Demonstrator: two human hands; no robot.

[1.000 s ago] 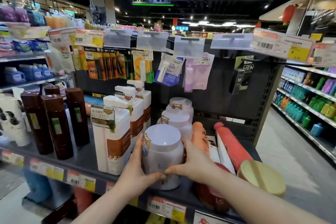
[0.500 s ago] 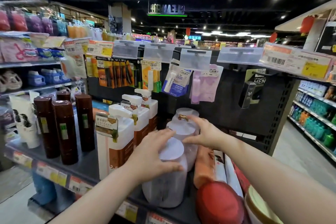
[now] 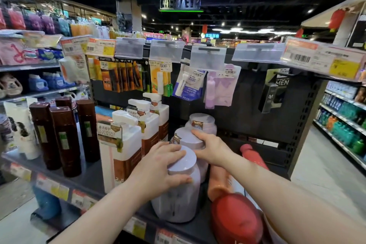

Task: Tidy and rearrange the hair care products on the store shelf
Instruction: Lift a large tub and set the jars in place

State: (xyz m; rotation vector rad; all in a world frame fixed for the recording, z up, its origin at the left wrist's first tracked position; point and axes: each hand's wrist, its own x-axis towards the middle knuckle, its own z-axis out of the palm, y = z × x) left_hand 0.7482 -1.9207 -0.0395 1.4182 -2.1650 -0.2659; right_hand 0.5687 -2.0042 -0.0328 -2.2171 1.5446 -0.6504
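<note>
Head view, only one available.

Left hand (image 3: 158, 166) is clamped over the lid of the near jar (image 3: 178, 194), fingers curled across the top and thumb on the side. Right hand (image 3: 212, 150) grasps the lid rim of the middle jar (image 3: 186, 138), index finger laid over the top. The far jar (image 3: 202, 123) is untouched. All three jars are upright on the shelf (image 3: 89, 180) in a near-to-far file, touching or almost touching.

Status, my read:
- Looks done: pump bottles (image 3: 122, 144) just left of the jars, in a neat row. Brown bottles (image 3: 65, 138) further left, upright and grouped.
- In progress: squaring up the jar file. The near jar sits close to the shelf lip.
- Left: right of the jars, the orange tube (image 3: 217, 182) and red tube (image 3: 255, 158) lie flat, and a red-capped bottle (image 3: 235, 218) is tipped at the near edge. They need standing up or facing.

Roughly midway.
</note>
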